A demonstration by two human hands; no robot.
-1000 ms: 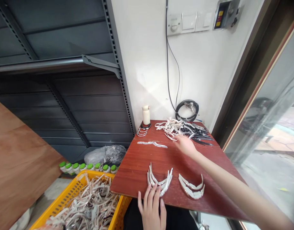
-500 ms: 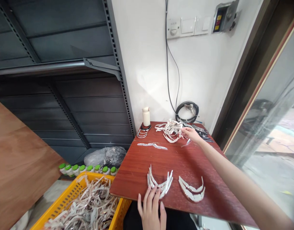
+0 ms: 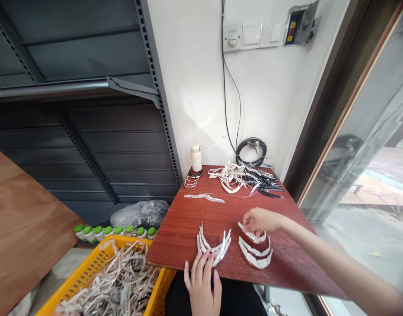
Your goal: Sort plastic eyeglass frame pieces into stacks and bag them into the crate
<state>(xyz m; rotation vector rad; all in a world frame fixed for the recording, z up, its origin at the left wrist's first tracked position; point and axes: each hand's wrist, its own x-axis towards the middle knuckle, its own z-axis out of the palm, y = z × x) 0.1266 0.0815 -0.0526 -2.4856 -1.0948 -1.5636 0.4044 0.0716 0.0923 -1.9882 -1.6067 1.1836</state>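
Note:
My left hand [image 3: 203, 281] lies with its fingers stretched out at the table's front edge, fingertips touching a nested group of curved white strips [image 3: 225, 245]. Pinched in my right hand [image 3: 258, 220] is another curved white strip with a shiny edge [image 3: 254, 237], low over the table. It sits just behind a pair of similar curved strips [image 3: 258, 262] on the right. My fingers hide part of the held strip.
Across the reddish wooden table [image 3: 175, 232] lie a wavy pale strip [image 3: 204, 198], a white tangle [image 3: 232, 177], dark strips [image 3: 263, 180] and a cream bottle [image 3: 196, 159]. A yellow crate [image 3: 79, 274] full of strips stands left; a glass door [image 3: 362, 175] is right.
My right hand has come from the white tangle at the back towards me, bringing a curved white strip near the right-hand pair. My left hand has stayed by its group.

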